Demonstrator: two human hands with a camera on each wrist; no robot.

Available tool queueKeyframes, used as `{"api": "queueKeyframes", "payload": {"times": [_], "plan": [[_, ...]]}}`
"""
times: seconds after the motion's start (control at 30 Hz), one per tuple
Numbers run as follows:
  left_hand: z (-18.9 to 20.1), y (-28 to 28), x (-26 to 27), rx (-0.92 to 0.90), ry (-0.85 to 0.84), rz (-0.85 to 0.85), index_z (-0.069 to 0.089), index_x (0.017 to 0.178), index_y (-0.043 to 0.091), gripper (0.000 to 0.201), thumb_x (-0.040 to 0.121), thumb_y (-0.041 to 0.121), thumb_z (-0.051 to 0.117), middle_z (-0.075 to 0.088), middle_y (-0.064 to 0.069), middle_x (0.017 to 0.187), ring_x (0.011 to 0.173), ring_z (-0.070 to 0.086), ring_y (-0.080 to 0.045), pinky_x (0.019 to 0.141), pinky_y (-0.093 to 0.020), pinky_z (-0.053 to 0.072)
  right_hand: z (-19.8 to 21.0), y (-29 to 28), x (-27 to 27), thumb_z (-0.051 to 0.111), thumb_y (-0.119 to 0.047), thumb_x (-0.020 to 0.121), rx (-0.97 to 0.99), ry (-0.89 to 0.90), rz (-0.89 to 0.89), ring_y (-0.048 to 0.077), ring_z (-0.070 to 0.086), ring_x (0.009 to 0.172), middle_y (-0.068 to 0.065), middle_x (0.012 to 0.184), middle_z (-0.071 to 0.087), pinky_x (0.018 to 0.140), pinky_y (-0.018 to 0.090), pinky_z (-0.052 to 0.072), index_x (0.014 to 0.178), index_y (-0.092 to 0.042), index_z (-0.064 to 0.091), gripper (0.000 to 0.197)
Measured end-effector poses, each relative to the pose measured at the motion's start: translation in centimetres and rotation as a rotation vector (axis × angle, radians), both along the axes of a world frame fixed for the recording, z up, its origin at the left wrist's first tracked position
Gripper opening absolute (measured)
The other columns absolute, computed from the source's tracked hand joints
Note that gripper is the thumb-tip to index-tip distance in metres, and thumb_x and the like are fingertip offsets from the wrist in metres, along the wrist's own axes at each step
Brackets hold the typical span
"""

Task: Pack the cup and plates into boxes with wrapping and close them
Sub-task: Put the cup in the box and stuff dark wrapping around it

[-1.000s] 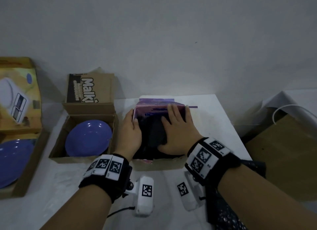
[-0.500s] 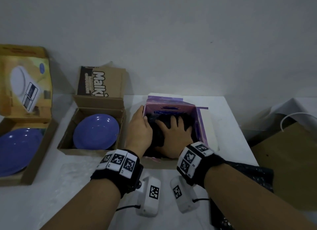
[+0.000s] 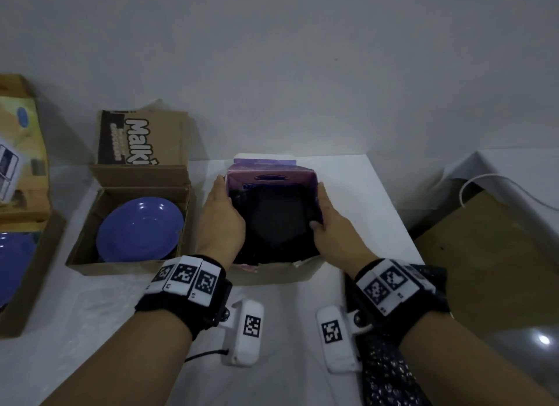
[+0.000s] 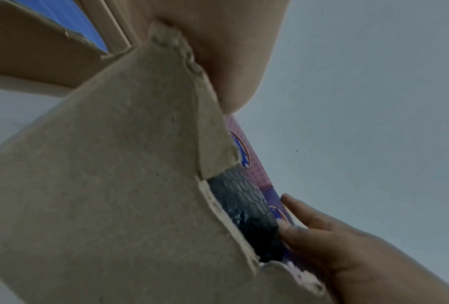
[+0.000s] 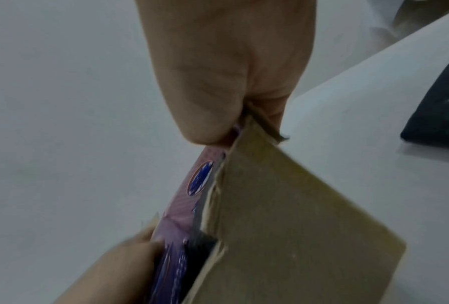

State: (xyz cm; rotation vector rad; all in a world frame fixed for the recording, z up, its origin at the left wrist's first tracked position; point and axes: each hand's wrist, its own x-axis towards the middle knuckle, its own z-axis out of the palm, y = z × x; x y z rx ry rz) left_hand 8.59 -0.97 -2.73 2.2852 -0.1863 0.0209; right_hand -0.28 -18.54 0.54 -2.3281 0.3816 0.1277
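Note:
A purple box [image 3: 273,172] stands open in the middle of the white table, with a bundle in black bubble wrap [image 3: 276,221] inside it; what the bundle holds is hidden. My left hand [image 3: 225,200] grips the box's left side flap, thumb over the edge. My right hand [image 3: 319,212] pinches the right side flap, thumb inside and fingers outside. The left wrist view shows the brown cardboard flap [image 4: 114,185] and the black wrap [image 4: 244,205] behind it. A blue plate [image 3: 140,228] lies bare in the open "Malki" cardboard box [image 3: 121,266]. Another blue plate [image 3: 12,263] lies in a box at the far left.
A loose sheet of black wrap [image 3: 390,375] lies under my right forearm at the table's right edge. A brown carton [image 3: 490,254] sits lower, beyond that edge. A clear plastic sheet [image 3: 99,302] lies in front of the Malki box. The wall is close behind.
My right hand has left the top of the black bundle, where it pressed down, and moved to the box's right flap. My left hand stays at the left side.

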Motion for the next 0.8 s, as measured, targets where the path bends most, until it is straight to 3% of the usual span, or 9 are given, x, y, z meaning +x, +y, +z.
{"api": "queueKeyframes", "payload": {"times": [0.1,0.13,0.2,0.27,0.37,0.43,0.53,0.67,0.8], "plan": [[0.2,-0.1,0.0,0.086,0.045,-0.003,0.022,0.149,0.016,0.056,0.094,0.006,0.033,0.043,-0.016,0.143,0.125,0.045,-0.036,0.102,-0.044,0.037,0.4,-2.0,-1.3,0.038,-0.034,0.1,0.163,-0.052,-0.175,0.017,0.052,0.109,-0.001,0.137,0.05,0.093,0.023,0.034,0.15,-0.026,0.018,0.054],[0.2,-0.1,-0.1,0.1,0.053,-0.005,0.02,0.15,0.015,0.058,0.094,0.006,0.033,0.039,-0.015,0.146,0.128,0.042,-0.036,0.104,-0.045,0.035,0.2,-2.9,-2.0,0.035,-0.036,0.101,0.114,-0.083,-0.256,0.016,0.052,0.107,-0.004,0.128,0.053,0.093,0.024,0.035,0.145,-0.025,0.032,0.046],[0.4,-0.1,-0.2,0.099,0.052,-0.013,0.018,0.15,0.014,0.06,0.093,0.004,0.034,0.037,-0.016,0.147,0.129,0.041,-0.037,0.104,-0.045,0.034,-0.8,-4.8,-3.7,0.035,-0.033,0.101,-0.087,-0.026,-0.385,0.025,0.056,0.104,0.005,0.12,0.061,0.09,0.029,0.041,0.125,-0.019,0.052,0.033],[0.5,-0.2,-0.1,0.111,0.051,-0.012,0.02,0.149,0.014,0.061,0.091,0.004,0.036,0.041,-0.02,0.143,0.125,0.043,-0.041,0.101,-0.047,0.036,-2.2,-6.0,-5.8,0.044,-0.037,0.097,-0.25,0.211,-0.406,0.031,0.057,0.101,0.015,0.115,0.062,0.085,0.035,0.046,0.113,-0.011,0.052,0.031],[0.6,-0.5,0.1,0.122,0.079,-0.002,0.024,0.147,0.018,0.061,0.088,0.004,0.037,0.045,-0.022,0.139,0.122,0.046,-0.042,0.099,-0.048,0.038,-4.6,-5.4,-8.3,0.058,-0.062,0.079,-0.329,0.549,-0.349,0.033,0.053,0.114,0.017,0.13,0.049,0.091,0.04,0.047,0.128,-0.008,0.037,0.076],[0.5,-0.9,0.0,0.122,0.086,0.006,0.022,0.147,0.019,0.062,0.089,0.003,0.036,0.044,-0.022,0.139,0.122,0.045,-0.042,0.1,-0.049,0.037,-5.6,-4.3,-9.5,0.064,-0.067,0.071,-0.353,0.593,-0.332,0.033,0.047,0.12,0.015,0.136,0.039,0.092,0.041,0.045,0.134,-0.01,0.028,0.092],[0.5,-1.0,-0.2,0.123,0.088,0.016,0.022,0.148,0.019,0.062,0.09,0.003,0.036,0.044,-0.023,0.139,0.122,0.045,-0.043,0.1,-0.049,0.037,-6.6,-3.1,-10.5,0.068,-0.054,0.074,-0.426,0.479,-0.3,0.031,0.044,0.119,0.011,0.132,0.037,0.086,0.04,0.046,0.128,-0.013,0.03,0.078],[0.7,-0.9,-0.4,0.124,0.064,0.012,0.024,0.147,0.019,0.061,0.09,0.003,0.036,0.046,-0.023,0.137,0.119,0.047,-0.044,0.097,-0.049,0.038,-7.0,-2.7,-10.8,0.056,-0.038,0.088,-0.443,0.35,-0.289,0.029,0.044,0.114,0.011,0.126,0.042,0.082,0.038,0.046,0.123,-0.011,0.036,0.048],[0.9,-1.0,-0.6,0.123,0.061,0.011,0.027,0.145,0.019,0.058,0.09,0.004,0.036,0.048,-0.024,0.134,0.116,0.049,-0.044,0.094,-0.049,0.039,-7.3,-2.5,-10.7,0.049,-0.026,0.093,-0.408,0.257,-0.21,0.027,0.049,0.111,0.01,0.125,0.047,0.087,0.034,0.043,0.125,-0.011,0.044,0.036]]}}
